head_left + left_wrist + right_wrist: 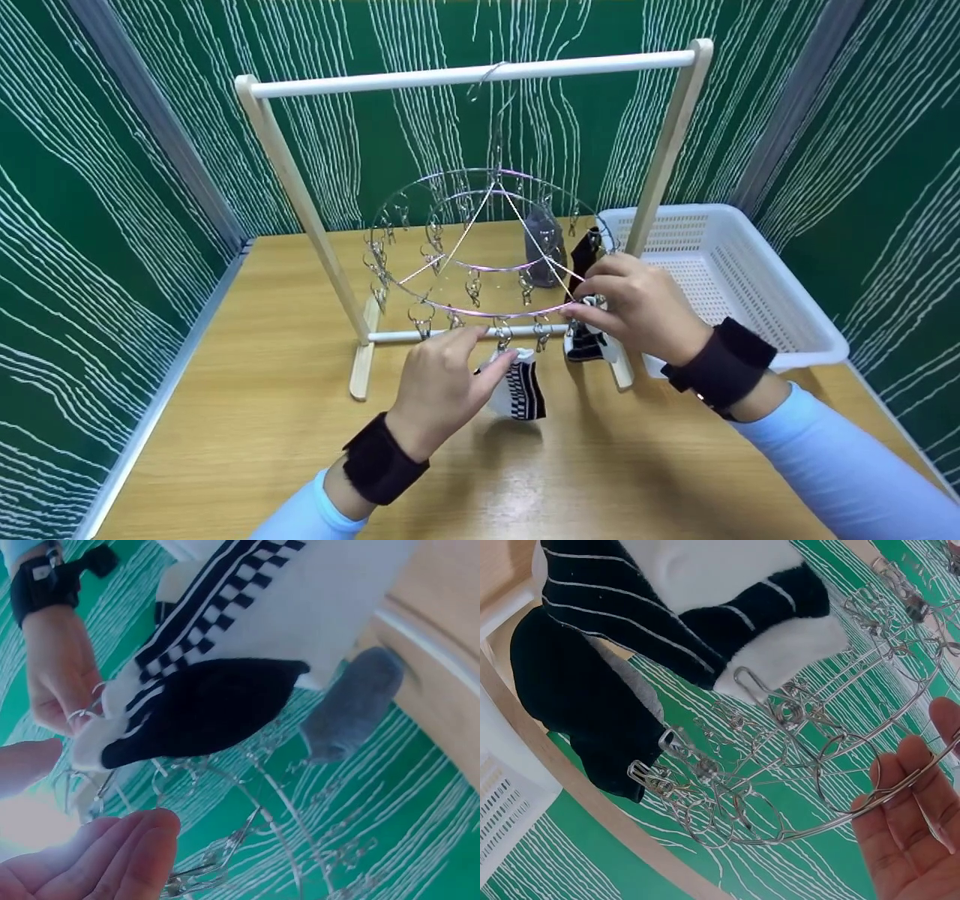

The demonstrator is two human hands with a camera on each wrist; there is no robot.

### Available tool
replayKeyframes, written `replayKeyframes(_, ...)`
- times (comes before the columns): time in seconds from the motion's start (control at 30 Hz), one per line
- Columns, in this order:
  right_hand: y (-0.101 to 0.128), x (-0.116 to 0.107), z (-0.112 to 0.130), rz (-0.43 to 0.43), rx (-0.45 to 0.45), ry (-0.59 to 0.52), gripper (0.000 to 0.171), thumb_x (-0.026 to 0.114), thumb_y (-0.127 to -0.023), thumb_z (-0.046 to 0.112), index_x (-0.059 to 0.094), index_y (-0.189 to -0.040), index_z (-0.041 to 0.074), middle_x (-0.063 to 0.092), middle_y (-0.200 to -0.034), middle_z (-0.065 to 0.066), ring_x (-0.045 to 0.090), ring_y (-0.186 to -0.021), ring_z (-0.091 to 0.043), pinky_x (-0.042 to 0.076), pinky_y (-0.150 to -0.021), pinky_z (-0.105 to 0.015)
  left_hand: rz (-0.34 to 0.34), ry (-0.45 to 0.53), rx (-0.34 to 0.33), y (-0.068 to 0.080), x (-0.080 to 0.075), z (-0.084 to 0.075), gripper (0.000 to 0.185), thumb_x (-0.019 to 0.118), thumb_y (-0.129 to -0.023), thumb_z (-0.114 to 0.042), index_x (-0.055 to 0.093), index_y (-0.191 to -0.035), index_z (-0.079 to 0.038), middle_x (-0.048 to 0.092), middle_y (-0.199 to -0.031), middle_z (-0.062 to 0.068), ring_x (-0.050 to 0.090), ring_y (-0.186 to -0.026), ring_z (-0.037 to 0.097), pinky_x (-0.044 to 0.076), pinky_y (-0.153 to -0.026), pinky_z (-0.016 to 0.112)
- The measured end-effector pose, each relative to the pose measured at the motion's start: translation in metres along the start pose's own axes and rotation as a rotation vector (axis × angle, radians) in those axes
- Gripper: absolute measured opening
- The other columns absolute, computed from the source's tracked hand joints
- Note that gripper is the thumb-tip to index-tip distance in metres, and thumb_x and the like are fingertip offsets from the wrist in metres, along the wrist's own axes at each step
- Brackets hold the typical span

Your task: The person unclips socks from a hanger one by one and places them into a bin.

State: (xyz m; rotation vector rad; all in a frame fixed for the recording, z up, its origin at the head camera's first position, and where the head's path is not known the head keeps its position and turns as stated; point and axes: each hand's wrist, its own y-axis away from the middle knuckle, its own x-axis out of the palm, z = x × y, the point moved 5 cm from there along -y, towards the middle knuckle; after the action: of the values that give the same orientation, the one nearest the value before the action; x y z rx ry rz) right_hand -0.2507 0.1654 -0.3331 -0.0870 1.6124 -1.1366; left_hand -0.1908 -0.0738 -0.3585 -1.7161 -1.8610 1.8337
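A round metal clip hanger [480, 255] hangs from the white bar of a wooden rack [465, 75]. My right hand [581, 307] pinches the hanger's outer ring at its front right, and the wire lies across the fingers [911, 817]. Just below them a black-and-white striped sock [589, 345] [667, 607] is clipped. My left hand [487, 356] is open, with its thumb touching the top of a white sock with a black checkered band [519, 390] [247, 607], which hangs from a front clip. A grey sock [541, 240] [352, 701] and a black sock [581, 255] [577, 705] hang behind.
A white plastic basket [750, 285] stands on the wooden table [262, 390] right of the rack. Several bare clips [420, 319] hang on the hanger's left side. Green patterned walls close in the table on three sides.
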Motion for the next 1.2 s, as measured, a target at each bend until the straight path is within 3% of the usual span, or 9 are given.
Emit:
replayKeyframes(0.17, 0.002, 0.001, 0.0, -0.009, -0.001, 0.0, 0.024, 0.091, -0.086, 0.028, 0.082, -0.088, 0.006, 0.074, -0.089, -0.011, 0.069, -0.081, -0.026, 0.061, -0.066, -0.039, 0.031, 0.003, -0.038, -0.003, 0.008, 0.002, 0.028, 0.088, -0.093, -0.028, 0.078, -0.099, -0.003, 0.079, -0.082, 0.008, 0.064, -0.059, 0.017, 0.052, -0.052, 0.032)
replayKeyframes(0.23, 0.002, 0.001, 0.0, -0.012, -0.002, 0.0, 0.024, 0.091, -0.085, 0.028, 0.081, -0.088, 0.006, 0.074, -0.089, -0.011, 0.069, -0.08, -0.026, 0.061, -0.065, -0.038, 0.038, 0.009, -0.049, -0.004, 0.01, 0.002, 0.025, 0.087, -0.094, -0.027, 0.078, -0.098, -0.004, 0.079, -0.082, 0.008, 0.06, -0.057, 0.015, 0.049, -0.051, 0.03)
replayKeyframes(0.43, 0.004, 0.004, 0.0, -0.017, -0.006, -0.007, 0.025, 0.091, -0.085, 0.028, 0.081, -0.09, 0.006, 0.074, -0.091, -0.012, 0.069, -0.08, -0.027, 0.062, -0.066, -0.039, 0.035, 0.028, -0.065, -0.006, 0.014, 0.004, 0.018, 0.086, -0.094, -0.021, 0.08, -0.095, -0.004, 0.081, -0.082, 0.008, 0.066, -0.06, 0.014, 0.052, -0.054, 0.028)
replayKeyframes(0.63, 0.009, 0.002, 0.002, -0.05, -0.018, -0.037, 0.023, 0.091, -0.087, 0.024, 0.082, -0.095, 0.005, 0.077, -0.096, -0.013, 0.075, -0.084, -0.027, 0.065, -0.07, -0.042, 0.024, 0.047, -0.063, -0.008, 0.016, 0.007, 0.016, 0.086, -0.094, -0.02, 0.081, -0.091, -0.004, 0.08, -0.078, 0.005, 0.048, -0.055, 0.004, 0.038, -0.05, 0.021)
replayKeyframes(0.93, 0.02, -0.007, 0.01, -0.12, -0.002, -0.11, 0.026, 0.092, -0.081, 0.008, 0.081, -0.103, 0.0, 0.079, -0.108, -0.019, 0.069, -0.069, -0.016, 0.059, -0.064, -0.026, 0.012, 0.05, -0.051, -0.01, 0.015, 0.007, 0.019, 0.085, -0.095, -0.021, 0.082, -0.088, -0.004, 0.081, -0.077, 0.005, 0.042, -0.053, 0.002, 0.03, -0.049, 0.017)
replayKeyframes(1.2, 0.035, -0.012, 0.027, -0.231, 0.03, -0.176, 0.015, 0.084, -0.091, 0.016, 0.078, -0.087, 0.002, 0.077, -0.095, -0.015, 0.062, -0.07, -0.021, 0.05, -0.063, -0.021, 0.009, 0.041, -0.035, -0.01, 0.015, 0.007, 0.019, 0.085, -0.095, -0.021, 0.082, -0.088, -0.003, 0.08, -0.076, 0.005, 0.045, -0.052, 0.004, 0.032, -0.049, 0.018)
